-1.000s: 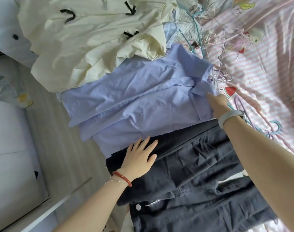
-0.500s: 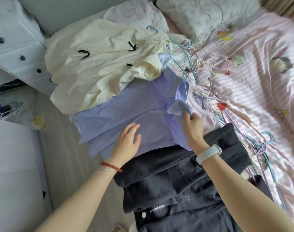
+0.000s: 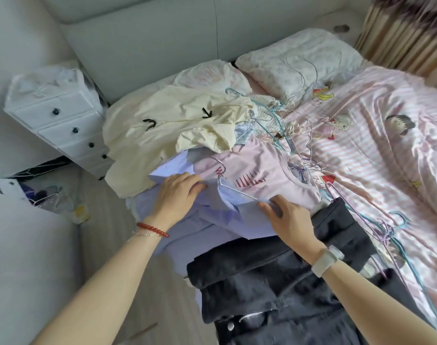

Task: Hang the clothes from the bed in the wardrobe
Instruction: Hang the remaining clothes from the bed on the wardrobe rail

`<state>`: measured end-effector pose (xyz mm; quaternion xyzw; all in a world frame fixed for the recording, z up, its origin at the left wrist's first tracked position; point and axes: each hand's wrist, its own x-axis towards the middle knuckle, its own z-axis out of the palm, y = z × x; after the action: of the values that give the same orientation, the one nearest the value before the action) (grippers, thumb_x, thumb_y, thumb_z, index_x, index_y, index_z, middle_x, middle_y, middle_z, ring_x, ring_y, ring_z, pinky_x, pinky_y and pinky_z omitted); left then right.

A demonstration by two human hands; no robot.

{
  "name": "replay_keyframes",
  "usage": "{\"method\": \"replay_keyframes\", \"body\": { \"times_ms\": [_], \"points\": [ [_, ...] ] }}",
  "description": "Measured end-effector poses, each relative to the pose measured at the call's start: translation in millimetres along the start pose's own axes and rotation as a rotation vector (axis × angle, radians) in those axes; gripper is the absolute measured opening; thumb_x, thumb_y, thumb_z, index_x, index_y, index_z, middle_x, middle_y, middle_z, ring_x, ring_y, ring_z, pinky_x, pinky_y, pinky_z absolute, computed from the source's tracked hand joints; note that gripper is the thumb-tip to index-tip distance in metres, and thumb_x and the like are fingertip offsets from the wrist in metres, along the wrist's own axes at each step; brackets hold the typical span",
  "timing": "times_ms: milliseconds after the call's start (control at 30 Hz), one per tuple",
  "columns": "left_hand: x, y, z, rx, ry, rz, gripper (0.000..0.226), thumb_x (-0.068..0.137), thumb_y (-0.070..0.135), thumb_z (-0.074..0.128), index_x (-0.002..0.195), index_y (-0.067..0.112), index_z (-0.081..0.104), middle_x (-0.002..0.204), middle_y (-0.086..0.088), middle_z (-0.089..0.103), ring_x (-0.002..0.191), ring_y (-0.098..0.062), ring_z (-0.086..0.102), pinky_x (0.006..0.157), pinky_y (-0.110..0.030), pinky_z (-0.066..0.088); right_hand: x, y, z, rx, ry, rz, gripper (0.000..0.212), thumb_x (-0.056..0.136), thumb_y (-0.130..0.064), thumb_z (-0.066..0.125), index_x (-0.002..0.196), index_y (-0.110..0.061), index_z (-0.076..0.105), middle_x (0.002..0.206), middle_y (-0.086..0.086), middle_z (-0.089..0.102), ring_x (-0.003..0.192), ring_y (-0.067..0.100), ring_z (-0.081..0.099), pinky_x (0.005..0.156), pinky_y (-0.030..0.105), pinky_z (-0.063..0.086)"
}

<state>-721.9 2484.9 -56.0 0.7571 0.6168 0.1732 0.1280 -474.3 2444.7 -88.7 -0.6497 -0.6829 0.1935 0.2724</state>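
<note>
overhead, from the head camera, both bare forearms reached out over a heap of clothes at the near edge of the bed [image 3: 376, 155]. the left hand [image 3: 178, 192] lay palm down on the lilac-blue shirt [image 3: 239, 220], its fingers [image 3: 196, 181] held close together and curled over a raised fold of the cloth; a red bead bracelet [image 3: 152, 229] and a thin chain sat at that wrist. the right hand [image 3: 290, 219] pressed on the same shirt just beside the collar, fingers [image 3: 270, 209] together and bent, their tips on the turned-up edge of the fabric; whether they pinched it i could not tell. a pale watch band [image 3: 326, 261] circled the right wrist.

between the two hands a white wire hanger [image 3: 233, 189] showed at the shirt's collar, its hook lying on the pink t-shirt [image 3: 259, 178] that was spread flat under and beyond the blue one. a cream garment with black bows [image 3: 167, 125] was bunched over the far left of the pile, overlapping both shirts. nearest the camera lay a dark denim piece [image 3: 274, 277], touching the blue shirt's lower edge and passing beneath the right forearm.

further up the pink striped sheet, a tangle of loose wire hangers [image 3: 277, 120] rested near two pillows [image 3: 299, 66]. left of the bed stood a white drawer chest [image 3: 63, 130] on the wood floor [image 3: 105, 220].
</note>
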Motion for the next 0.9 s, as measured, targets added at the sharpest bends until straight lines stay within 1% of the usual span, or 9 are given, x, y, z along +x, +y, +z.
{"method": "replay_keyframes", "body": {
  "times_ms": [67,133,233,433,500,600,667,733,900],
  "points": [
    [-27,-3,-10,-0.03,0.032,-0.072,0.018,0.092,0.022,0.053,0.088,0.01,0.066,0.08,-0.008,0.065,0.083,-0.031,0.059,0.067,-0.041,0.043,1,-9,0,0.015,0.033,-0.046,0.024,0.081,-0.03,0.068,0.071,-0.011,0.057,0.057,-0.001,0.056,0.06,0.031,0.06,0.054,0.033,0.041],
    [-57,-8,-19,-0.04,0.104,-0.162,0.019,0.092,0.023,0.054,0.082,0.012,0.066,0.061,0.0,0.058,0.066,-0.026,0.058,0.053,-0.037,0.038,6,-24,5,0.037,0.051,-0.112,0.022,0.079,-0.028,0.07,0.085,-0.007,0.064,0.078,0.007,0.066,0.068,0.031,0.063,0.059,0.037,0.048],
    [-104,-13,-30,-0.184,0.156,-0.33,0.022,0.092,0.02,0.054,0.071,0.023,0.058,0.043,0.007,0.036,0.041,-0.009,0.038,0.046,-0.031,0.026,12,-50,18,0.073,-0.01,-0.202,0.027,0.08,-0.029,0.069,0.095,-0.007,0.064,0.091,0.009,0.065,0.078,0.032,0.063,0.065,0.038,0.049],
    [-196,-6,-49,-0.509,0.265,-0.605,0.043,0.092,0.014,0.053,0.055,0.02,0.033,0.049,0.007,0.029,0.049,-0.006,0.03,0.049,-0.021,0.025,-6,-109,49,0.151,-0.201,-0.483,0.029,0.082,-0.023,0.067,0.097,0.002,0.063,0.091,0.018,0.06,0.082,0.037,0.059,0.074,0.042,0.047],
    [-236,-4,-52,-0.596,0.302,-0.722,0.039,0.093,0.016,0.051,0.058,0.014,0.034,0.054,0.003,0.032,0.054,-0.005,0.027,0.051,-0.021,0.025,-23,-135,60,0.147,-0.259,-0.595,0.032,0.08,-0.024,0.065,0.095,0.003,0.063,0.089,0.02,0.059,0.08,0.038,0.059,0.074,0.049,0.047],
    [-300,2,-51,-0.72,0.363,-0.851,0.033,0.094,0.015,0.05,0.064,0.007,0.039,0.062,-0.007,0.036,0.065,-0.013,0.033,0.059,-0.029,0.028,-57,-166,74,0.116,-0.358,-0.725,0.034,0.079,-0.027,0.063,0.095,0.003,0.063,0.088,0.02,0.058,0.077,0.038,0.057,0.074,0.046,0.045],
    [-346,7,-52,-0.706,0.414,-0.92,0.033,0.095,0.014,0.049,0.064,0.004,0.041,0.062,-0.007,0.037,0.065,-0.014,0.035,0.061,-0.03,0.028,-89,-180,85,0.086,-0.434,-0.81,0.029,0.081,-0.024,0.063,0.095,0.002,0.064,0.089,0.019,0.058,0.077,0.038,0.057,0.076,0.041,0.041],
    [-391,11,-54,-0.645,0.482,-0.991,0.032,0.094,0.013,0.049,0.064,0.006,0.044,0.059,-0.004,0.037,0.058,-0.008,0.035,0.06,-0.029,0.028,-125,-190,95,0.066,-0.499,-0.902,0.025,0.082,-0.022,0.058,0.093,-0.001,0.066,0.089,0.017,0.06,0.076,0.037,0.059,0.074,0.036,0.036],
    [-493,27,-56,-0.532,0.647,-1.1,0.041,0.091,0.008,0.053,0.058,0.018,0.031,0.053,0.004,0.025,0.052,-0.011,0.024,0.055,-0.03,0.022,-213,-218,114,0.152,-0.629,-1.047,0.021,0.081,-0.013,0.055,0.092,-0.007,0.071,0.087,0.013,0.062,0.076,0.032,0.061,0.07,0.044,0.048]
  ]
}}
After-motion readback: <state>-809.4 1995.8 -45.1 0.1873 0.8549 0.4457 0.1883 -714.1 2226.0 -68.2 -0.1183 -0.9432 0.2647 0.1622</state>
